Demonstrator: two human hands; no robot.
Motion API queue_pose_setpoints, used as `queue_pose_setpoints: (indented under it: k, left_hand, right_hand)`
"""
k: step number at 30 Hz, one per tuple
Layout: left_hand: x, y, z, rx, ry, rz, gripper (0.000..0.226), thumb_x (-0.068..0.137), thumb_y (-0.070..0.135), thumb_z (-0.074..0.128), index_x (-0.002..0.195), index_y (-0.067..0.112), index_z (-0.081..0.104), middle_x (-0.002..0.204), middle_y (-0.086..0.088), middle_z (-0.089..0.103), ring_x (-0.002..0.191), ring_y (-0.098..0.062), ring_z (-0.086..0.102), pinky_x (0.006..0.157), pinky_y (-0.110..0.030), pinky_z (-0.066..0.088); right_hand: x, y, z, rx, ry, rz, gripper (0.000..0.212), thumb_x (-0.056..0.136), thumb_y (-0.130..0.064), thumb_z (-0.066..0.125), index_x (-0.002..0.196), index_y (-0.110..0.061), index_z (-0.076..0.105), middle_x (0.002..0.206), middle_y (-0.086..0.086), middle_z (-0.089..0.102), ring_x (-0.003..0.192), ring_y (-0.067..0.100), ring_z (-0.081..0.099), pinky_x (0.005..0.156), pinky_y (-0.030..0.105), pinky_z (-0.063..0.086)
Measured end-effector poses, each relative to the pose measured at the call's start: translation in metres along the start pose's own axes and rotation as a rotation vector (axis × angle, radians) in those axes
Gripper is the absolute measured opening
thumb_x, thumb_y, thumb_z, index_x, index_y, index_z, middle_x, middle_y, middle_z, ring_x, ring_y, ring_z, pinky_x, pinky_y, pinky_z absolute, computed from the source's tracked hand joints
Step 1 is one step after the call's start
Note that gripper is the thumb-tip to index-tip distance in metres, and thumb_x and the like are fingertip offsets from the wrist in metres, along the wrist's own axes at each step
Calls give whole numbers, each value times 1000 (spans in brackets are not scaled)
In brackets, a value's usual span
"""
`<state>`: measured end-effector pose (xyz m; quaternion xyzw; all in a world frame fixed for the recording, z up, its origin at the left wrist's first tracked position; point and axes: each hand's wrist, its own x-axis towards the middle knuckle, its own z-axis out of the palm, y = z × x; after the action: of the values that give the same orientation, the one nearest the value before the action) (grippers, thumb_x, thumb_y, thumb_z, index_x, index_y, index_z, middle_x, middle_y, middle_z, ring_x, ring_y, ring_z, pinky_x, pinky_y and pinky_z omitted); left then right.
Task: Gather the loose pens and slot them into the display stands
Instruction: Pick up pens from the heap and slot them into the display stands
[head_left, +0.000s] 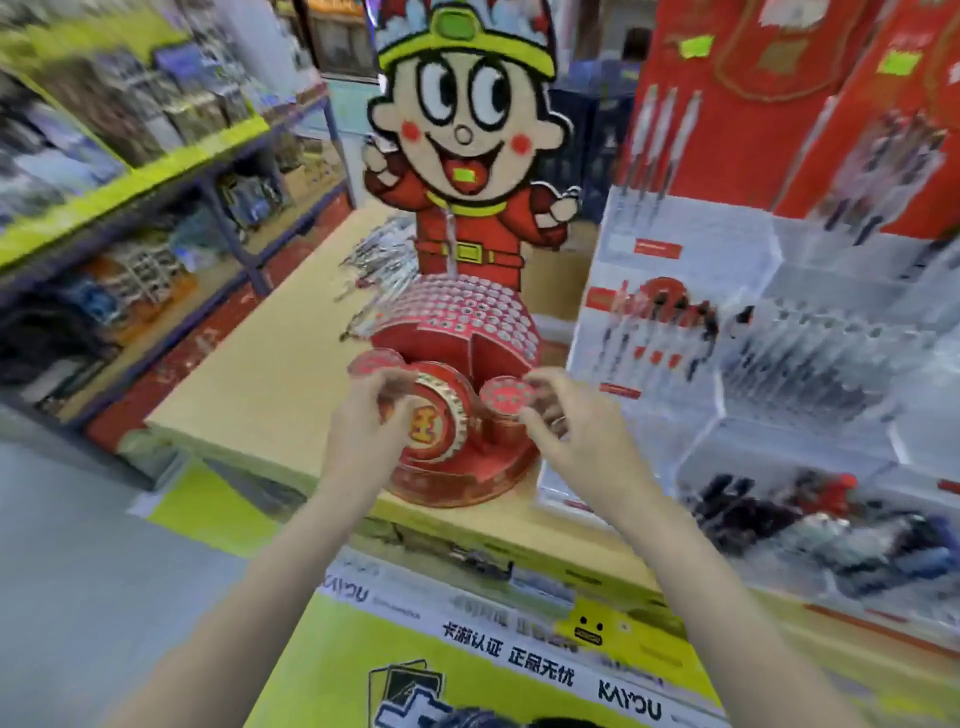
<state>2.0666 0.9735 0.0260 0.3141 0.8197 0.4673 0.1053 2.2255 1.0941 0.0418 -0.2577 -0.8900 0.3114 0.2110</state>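
A red display stand (467, 332) with a tall cartoon figure (462, 130) stands on the tan table (249, 384); its domed top and two round front pods are full of small holes. My left hand (363, 421) curls its fingers round the left pod (371, 364). On the other side, my right hand (569, 423) pinches the rim of the right pod (501, 397). A heap of loose pens (379, 265) lies on the table behind the stand, to its left. The picture is blurred by motion.
Clear acrylic stands (810, 358) holding pens fill the right side, with red boxes (779, 104) behind them. Yellow-edged shelves (130, 182) of goods line the left. A yellow printed banner (467, 660) hangs on the table's front.
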Motion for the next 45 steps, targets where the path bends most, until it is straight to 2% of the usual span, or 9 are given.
queue_pose_setpoints:
  k: [11, 16, 22, 24, 28, 32, 34, 37, 45]
  left_hand:
    - [126, -152, -153, 182, -209, -169, 24, 92, 7, 49, 115, 12, 56, 103, -1, 60, 92, -18, 56, 73, -26, 37]
    - [215, -192, -154, 231, -274, -166, 25, 94, 9, 48, 118, 12, 54, 105, 0, 59, 89, -14, 52, 72, -25, 37]
    - [300, -218, -118, 269, -409, -139, 28, 90, 9, 49, 117, 9, 57, 112, -6, 61, 99, -22, 58, 80, -28, 40]
    - [323, -221, -91, 292, -489, -114, 28, 91, 14, 49, 118, 11, 57, 116, -6, 59, 103, -23, 57, 81, -29, 40]
    - [357, -223, -35, 377, -631, -9, 31, 95, 28, 45, 114, 7, 58, 115, -14, 58, 107, -32, 54, 84, -36, 42]
    - [373, -220, 0, 544, -644, 183, 40, 94, 41, 44, 107, 5, 55, 112, -16, 57, 109, -32, 50, 86, -38, 39]
    - [377, -219, 12, 636, -671, 238, 40, 95, 39, 45, 116, 6, 49, 119, -13, 53, 114, -28, 48, 90, -34, 38]
    - [385, -217, 15, 666, -775, 244, 27, 95, 17, 48, 118, 5, 43, 123, -13, 51, 114, -27, 50, 84, -32, 41]
    - [404, -227, -26, 405, -912, 173, 33, 96, 19, 45, 119, -4, 40, 101, -13, 57, 74, -24, 53, 57, -29, 35]
  right_hand:
    - [148, -101, 176, 61, -177, 227, 23, 90, -14, 57, 112, -7, 58, 98, 5, 64, 88, 17, 61, 82, 30, 48]
    - [261, -81, 245, 174, -71, 602, 39, 91, -25, 57, 123, -2, 53, 118, 12, 58, 113, 27, 53, 88, 30, 39]
    - [352, 39, 308, -32, 158, 974, 55, 77, -59, 49, 87, -6, 58, 87, 18, 55, 97, 35, 59, 82, 38, 49]
    - [365, 66, 313, -73, 210, 1071, 72, 73, -63, 48, 102, 2, 61, 101, 22, 62, 95, 36, 60, 81, 43, 53]
    - [387, 30, 300, -265, 182, 1189, 70, 93, -46, 49, 136, 6, 32, 129, 23, 40, 108, 35, 54, 83, 41, 49]
    - [399, 36, 304, -300, 161, 1261, 50, 93, -37, 52, 122, 3, 44, 102, 14, 63, 82, 29, 63, 59, 32, 48]
    - [400, 36, 300, -268, 90, 1247, 33, 94, -32, 53, 93, 1, 53, 84, 12, 56, 61, 24, 52, 45, 26, 34]
    - [386, 22, 289, -154, 69, 1186, 40, 95, -21, 52, 61, -10, 34, 61, 6, 38, 49, 17, 36, 42, 29, 27]
    - [301, -48, 316, -99, 99, 1198, 17, 97, -20, 43, 82, -14, 41, 68, 4, 55, 66, 31, 59, 61, 36, 45]
